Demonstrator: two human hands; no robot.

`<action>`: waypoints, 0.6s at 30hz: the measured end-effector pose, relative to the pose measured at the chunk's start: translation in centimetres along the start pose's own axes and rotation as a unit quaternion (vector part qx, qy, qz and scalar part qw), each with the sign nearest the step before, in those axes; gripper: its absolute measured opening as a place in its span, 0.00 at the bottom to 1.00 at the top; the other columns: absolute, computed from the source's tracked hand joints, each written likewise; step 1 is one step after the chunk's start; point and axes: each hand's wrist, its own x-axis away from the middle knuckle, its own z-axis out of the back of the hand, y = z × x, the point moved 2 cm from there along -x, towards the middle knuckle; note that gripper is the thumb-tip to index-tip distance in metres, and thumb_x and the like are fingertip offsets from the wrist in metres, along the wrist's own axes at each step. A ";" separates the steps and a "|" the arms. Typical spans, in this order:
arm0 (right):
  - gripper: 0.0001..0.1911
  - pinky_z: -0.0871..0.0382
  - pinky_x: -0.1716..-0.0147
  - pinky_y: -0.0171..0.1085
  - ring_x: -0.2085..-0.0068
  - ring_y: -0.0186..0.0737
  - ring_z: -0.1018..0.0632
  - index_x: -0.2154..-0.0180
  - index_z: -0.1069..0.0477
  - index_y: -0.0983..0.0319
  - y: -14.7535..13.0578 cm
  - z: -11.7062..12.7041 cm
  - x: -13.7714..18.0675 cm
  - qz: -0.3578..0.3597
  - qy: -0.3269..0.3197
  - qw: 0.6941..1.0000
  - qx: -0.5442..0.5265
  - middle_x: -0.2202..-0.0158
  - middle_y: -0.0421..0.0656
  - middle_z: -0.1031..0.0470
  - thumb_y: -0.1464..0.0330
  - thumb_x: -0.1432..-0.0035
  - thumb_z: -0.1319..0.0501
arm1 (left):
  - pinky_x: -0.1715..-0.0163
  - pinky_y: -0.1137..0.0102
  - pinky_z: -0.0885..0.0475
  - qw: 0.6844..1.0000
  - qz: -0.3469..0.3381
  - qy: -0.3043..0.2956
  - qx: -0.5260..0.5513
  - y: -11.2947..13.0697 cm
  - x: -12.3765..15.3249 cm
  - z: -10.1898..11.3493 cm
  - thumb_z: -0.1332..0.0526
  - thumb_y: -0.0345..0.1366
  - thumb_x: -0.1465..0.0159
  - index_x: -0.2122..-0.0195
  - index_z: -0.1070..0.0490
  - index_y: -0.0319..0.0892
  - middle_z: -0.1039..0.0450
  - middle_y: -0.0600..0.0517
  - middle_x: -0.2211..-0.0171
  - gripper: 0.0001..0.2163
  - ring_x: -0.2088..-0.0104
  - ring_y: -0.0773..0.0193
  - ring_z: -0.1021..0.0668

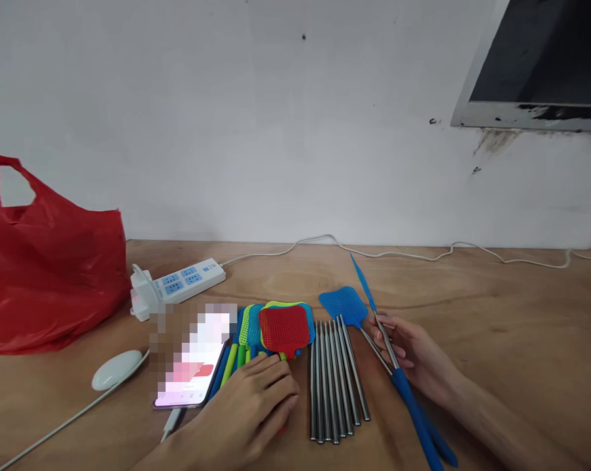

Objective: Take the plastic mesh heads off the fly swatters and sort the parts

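Observation:
My right hand [413, 356] grips the metal rod of a blue fly swatter [374, 307] that is tilted on edge, its blue handle [415, 412] toward me. A second blue swatter head [343, 305] lies flat just left of it. My left hand [256, 402] rests fingers-down on a stack of swatters with green and blue handles, topped by a red swatter head [284, 329]. Between my hands lie several bare metal rods [335, 379], side by side.
A phone [192, 366] with a lit screen lies left of the stack. A white power strip [177, 284] and its cable run along the back. A red plastic bag [44, 261] stands at far left, a white oval device [116, 369] near it. Wooden tabletop [511, 307].

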 end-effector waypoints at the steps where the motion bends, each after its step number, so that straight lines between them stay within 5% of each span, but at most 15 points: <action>1: 0.09 0.53 0.90 0.22 0.83 0.22 0.44 0.71 0.24 0.66 0.0 0.0 0.0 0.000 0.001 1.000 -0.015 0.76 0.37 0.31 0.66 0.51 0.29 | 0.61 0.65 0.34 1.000 0.000 0.000 0.002 0.0 0.0 0.0 0.51 0.28 0.29 0.63 0.34 0.42 0.28 0.50 0.63 0.09 0.63 0.59 0.28; 8: 0.08 0.49 0.90 0.21 0.80 0.24 0.42 0.73 0.23 0.66 0.0 -1.0 0.7 0.018 0.002 0.998 -0.064 0.73 0.41 0.27 0.70 0.55 0.26 | 0.62 0.65 0.33 1.000 -0.001 -0.001 -0.001 -0.1 0.1 0.0 0.50 0.27 0.29 0.63 0.34 0.42 0.28 0.50 0.63 0.08 0.63 0.59 0.28; 18: 0.20 0.41 0.84 0.24 0.76 0.26 0.39 0.61 0.17 0.68 0.8 -1.5 1.1 0.004 -0.006 0.999 -0.034 0.66 0.44 0.23 0.63 0.55 0.25 | 0.63 0.66 0.34 1.000 -0.001 0.003 -0.004 0.1 0.0 0.1 0.50 0.27 0.29 0.64 0.34 0.42 0.28 0.50 0.63 0.09 0.64 0.59 0.28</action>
